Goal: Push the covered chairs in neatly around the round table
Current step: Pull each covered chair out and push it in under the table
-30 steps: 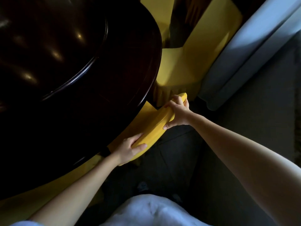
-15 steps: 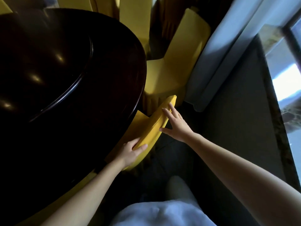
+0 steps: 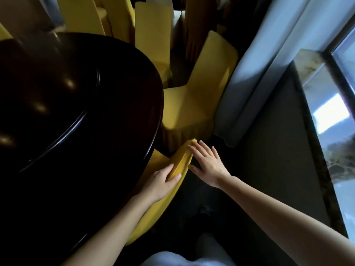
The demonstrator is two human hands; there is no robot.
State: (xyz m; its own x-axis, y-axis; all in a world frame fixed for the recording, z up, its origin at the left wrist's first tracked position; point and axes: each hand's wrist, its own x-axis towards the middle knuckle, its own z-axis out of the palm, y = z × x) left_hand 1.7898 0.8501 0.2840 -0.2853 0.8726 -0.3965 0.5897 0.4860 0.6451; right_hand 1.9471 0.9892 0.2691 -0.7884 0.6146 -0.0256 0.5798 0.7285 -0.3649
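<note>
Head view, left hand (image 3: 160, 181) gripping chair back (image 3: 180, 162), right hand (image 3: 206, 162) spread flat beside it

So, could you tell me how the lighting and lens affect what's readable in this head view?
Head view: daylight from the window lights the curtain; the round table is near-black with small glare spots; the wide lens bends straight edges; both hands and the chair back stay readable.

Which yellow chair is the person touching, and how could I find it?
Start at the big dark round table. Follow its edge to the part nearest the person, where both hands meet: the left hand grips a yellow chair back and the right hand lies open against it. Unlike the neighbour chair by the curtain, its seat is tucked under the table.
</note>
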